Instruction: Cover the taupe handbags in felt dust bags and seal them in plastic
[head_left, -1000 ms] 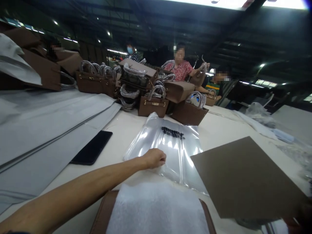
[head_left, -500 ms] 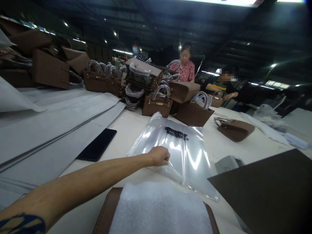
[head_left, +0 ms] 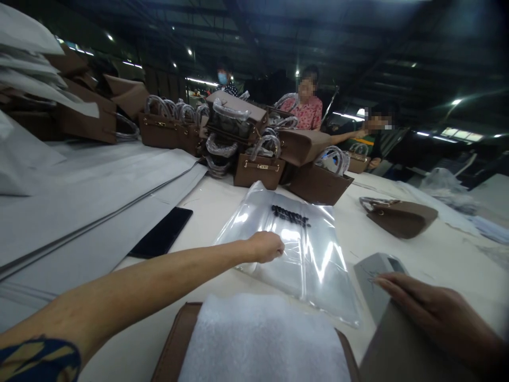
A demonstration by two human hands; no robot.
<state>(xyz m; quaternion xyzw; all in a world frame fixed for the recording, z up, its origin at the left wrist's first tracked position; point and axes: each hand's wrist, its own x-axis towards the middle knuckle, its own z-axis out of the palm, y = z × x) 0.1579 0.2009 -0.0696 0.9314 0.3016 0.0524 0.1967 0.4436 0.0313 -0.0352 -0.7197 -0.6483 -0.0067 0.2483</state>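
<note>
My left hand [head_left: 267,247] is closed, with its fingertips over a clear plastic bag [head_left: 318,276] with black print that lies flat on the table. Whether the fingertips pinch the plastic is hidden. At the lower right, my right hand [head_left: 441,313] holds a large grey-brown panel [head_left: 405,350] near its upper edge. Directly in front of me is a brown leather piece [head_left: 181,339], largely covered by a white fuzzy sheet [head_left: 262,339]. A small grey box [head_left: 374,276] sits just beyond my right fingertips.
Brown handbags [head_left: 259,171] with wrapped handles are piled across the back. One bag [head_left: 403,218] lies on its side at the right. A black phone [head_left: 162,233] rests beside white sheets [head_left: 99,196] on the left. Several people [head_left: 310,114] are behind the pile.
My right hand has come into view on the panel, which has swung lower and nearer to me. My left hand stays over the plastic bag. White sheets show higher at the far left.
</note>
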